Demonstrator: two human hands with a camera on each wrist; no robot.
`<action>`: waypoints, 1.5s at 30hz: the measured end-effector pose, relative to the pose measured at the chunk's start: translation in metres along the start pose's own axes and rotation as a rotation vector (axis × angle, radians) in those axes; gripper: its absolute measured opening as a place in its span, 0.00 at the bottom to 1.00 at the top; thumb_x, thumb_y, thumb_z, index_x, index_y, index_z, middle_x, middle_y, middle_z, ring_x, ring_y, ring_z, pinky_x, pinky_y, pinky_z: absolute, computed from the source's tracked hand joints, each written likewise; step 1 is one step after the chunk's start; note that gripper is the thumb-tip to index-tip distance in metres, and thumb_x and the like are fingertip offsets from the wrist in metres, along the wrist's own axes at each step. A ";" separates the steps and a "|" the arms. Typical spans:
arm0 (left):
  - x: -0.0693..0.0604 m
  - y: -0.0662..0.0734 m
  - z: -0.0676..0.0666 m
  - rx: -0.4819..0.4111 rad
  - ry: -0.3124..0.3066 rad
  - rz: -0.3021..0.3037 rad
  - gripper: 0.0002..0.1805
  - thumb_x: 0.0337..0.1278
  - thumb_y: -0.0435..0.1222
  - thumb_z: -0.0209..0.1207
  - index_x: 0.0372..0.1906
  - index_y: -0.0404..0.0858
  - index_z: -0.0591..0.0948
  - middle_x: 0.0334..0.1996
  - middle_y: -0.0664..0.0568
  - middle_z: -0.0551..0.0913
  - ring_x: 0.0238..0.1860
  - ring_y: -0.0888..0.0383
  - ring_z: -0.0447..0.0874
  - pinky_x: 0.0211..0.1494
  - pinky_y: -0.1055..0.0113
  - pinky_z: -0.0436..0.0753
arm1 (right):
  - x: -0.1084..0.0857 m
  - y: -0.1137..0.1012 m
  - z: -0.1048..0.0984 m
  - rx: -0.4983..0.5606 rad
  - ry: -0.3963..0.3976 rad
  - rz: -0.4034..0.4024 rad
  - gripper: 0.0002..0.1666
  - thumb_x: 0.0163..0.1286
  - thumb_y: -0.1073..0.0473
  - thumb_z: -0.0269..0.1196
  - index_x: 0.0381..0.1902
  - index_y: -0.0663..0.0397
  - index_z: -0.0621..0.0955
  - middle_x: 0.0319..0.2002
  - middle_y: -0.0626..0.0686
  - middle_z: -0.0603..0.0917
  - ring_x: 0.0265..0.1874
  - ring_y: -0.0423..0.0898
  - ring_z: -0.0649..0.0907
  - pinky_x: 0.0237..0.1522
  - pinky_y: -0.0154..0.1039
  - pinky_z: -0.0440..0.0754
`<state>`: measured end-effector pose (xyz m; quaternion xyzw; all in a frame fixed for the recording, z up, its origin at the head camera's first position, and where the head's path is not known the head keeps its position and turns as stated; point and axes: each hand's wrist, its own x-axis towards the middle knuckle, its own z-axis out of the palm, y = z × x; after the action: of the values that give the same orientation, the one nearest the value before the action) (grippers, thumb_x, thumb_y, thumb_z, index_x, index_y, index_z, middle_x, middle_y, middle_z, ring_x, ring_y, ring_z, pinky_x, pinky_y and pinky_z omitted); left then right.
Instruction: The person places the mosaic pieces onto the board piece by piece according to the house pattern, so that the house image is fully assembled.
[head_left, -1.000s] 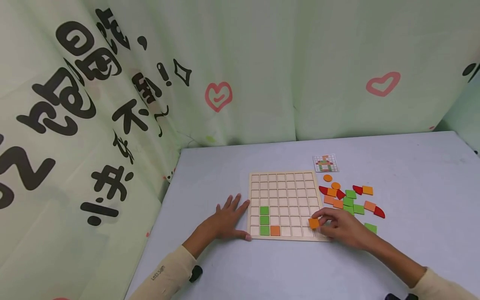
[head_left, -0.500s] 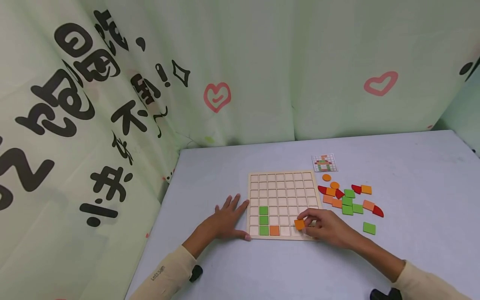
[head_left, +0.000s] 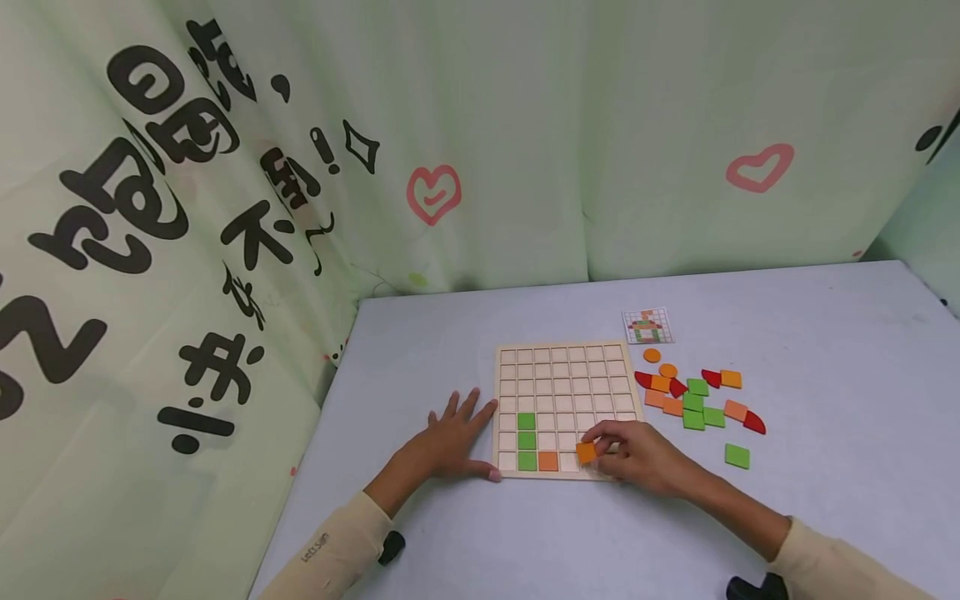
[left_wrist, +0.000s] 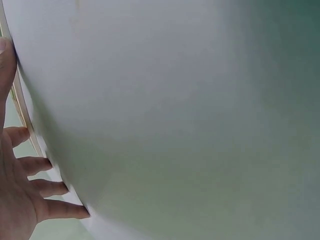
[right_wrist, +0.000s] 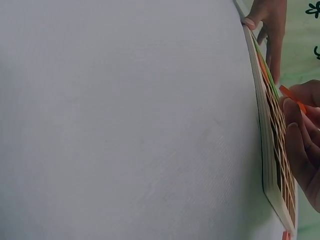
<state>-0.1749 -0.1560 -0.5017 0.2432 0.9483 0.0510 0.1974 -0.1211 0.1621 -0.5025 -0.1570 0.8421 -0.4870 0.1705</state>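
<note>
A square wooden grid board (head_left: 564, 351) lies on the table, with three green squares (head_left: 527, 440) in one column and an orange-red square (head_left: 548, 461) beside the lowest. My left hand (head_left: 452, 442) has its fingers spread, thumb and forefinger touching the board's left edge; the left wrist view shows this hand (left_wrist: 20, 195) along that edge. My right hand (head_left: 641, 456) pinches an orange square tile (head_left: 586, 452) by its right side over the bottom row. In the right wrist view the tile (right_wrist: 286, 91) is tilted between thumb and fingers of this hand (right_wrist: 302, 145).
Right of the board lie several loose orange, green and red pieces (head_left: 693, 402), with one green square (head_left: 737, 456) apart nearer the front. A small pattern card (head_left: 648, 326) lies behind them. A pale curtain (head_left: 510, 167) with writing and hearts hangs behind the table.
My right hand has carried the orange tile leftward over the board's bottom rows, from its right edge to near the middle columns. The left hand has stayed at the left edge.
</note>
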 end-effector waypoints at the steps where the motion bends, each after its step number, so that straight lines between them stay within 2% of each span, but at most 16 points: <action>1: 0.000 0.000 0.000 0.000 0.000 0.000 0.63 0.42 0.72 0.65 0.81 0.51 0.52 0.82 0.43 0.47 0.79 0.32 0.44 0.68 0.28 0.61 | 0.001 0.000 0.001 0.000 -0.001 -0.004 0.17 0.63 0.64 0.69 0.50 0.58 0.83 0.35 0.51 0.82 0.19 0.40 0.78 0.26 0.32 0.80; 7: 0.000 0.000 0.001 -0.001 0.001 0.000 0.63 0.42 0.72 0.65 0.81 0.51 0.52 0.82 0.43 0.47 0.79 0.32 0.43 0.68 0.27 0.61 | 0.003 -0.002 0.007 -0.037 0.010 0.002 0.16 0.61 0.62 0.71 0.48 0.55 0.85 0.33 0.48 0.81 0.19 0.39 0.76 0.23 0.30 0.76; 12: 0.000 -0.001 0.003 0.004 0.002 0.003 0.63 0.42 0.72 0.64 0.81 0.51 0.52 0.82 0.43 0.47 0.79 0.32 0.43 0.68 0.27 0.61 | 0.005 -0.001 0.013 -0.089 0.023 -0.005 0.15 0.60 0.62 0.73 0.47 0.54 0.86 0.31 0.45 0.80 0.24 0.39 0.75 0.25 0.30 0.75; 18: -0.001 -0.002 0.004 0.001 0.006 0.005 0.64 0.41 0.72 0.65 0.81 0.50 0.52 0.81 0.42 0.47 0.79 0.32 0.44 0.67 0.27 0.61 | 0.008 0.000 0.020 -0.214 0.060 -0.070 0.16 0.58 0.61 0.75 0.45 0.52 0.88 0.32 0.39 0.82 0.32 0.38 0.77 0.34 0.30 0.78; 26: -0.002 -0.001 0.004 0.001 0.004 0.002 0.63 0.42 0.72 0.64 0.81 0.51 0.52 0.82 0.44 0.47 0.80 0.33 0.43 0.68 0.27 0.60 | 0.011 -0.004 0.026 -0.350 0.093 -0.098 0.15 0.56 0.60 0.76 0.42 0.50 0.88 0.30 0.37 0.80 0.31 0.36 0.75 0.34 0.30 0.75; 45: 0.000 -0.002 0.004 0.017 0.002 0.006 0.63 0.43 0.72 0.63 0.81 0.51 0.51 0.82 0.44 0.46 0.80 0.34 0.43 0.68 0.28 0.61 | 0.014 -0.016 0.023 -0.419 0.094 -0.062 0.14 0.54 0.59 0.77 0.41 0.51 0.89 0.30 0.39 0.83 0.31 0.36 0.77 0.34 0.32 0.76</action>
<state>-0.1743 -0.1581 -0.5059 0.2476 0.9482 0.0438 0.1942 -0.1219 0.1303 -0.5013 -0.1918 0.9267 -0.3133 0.0795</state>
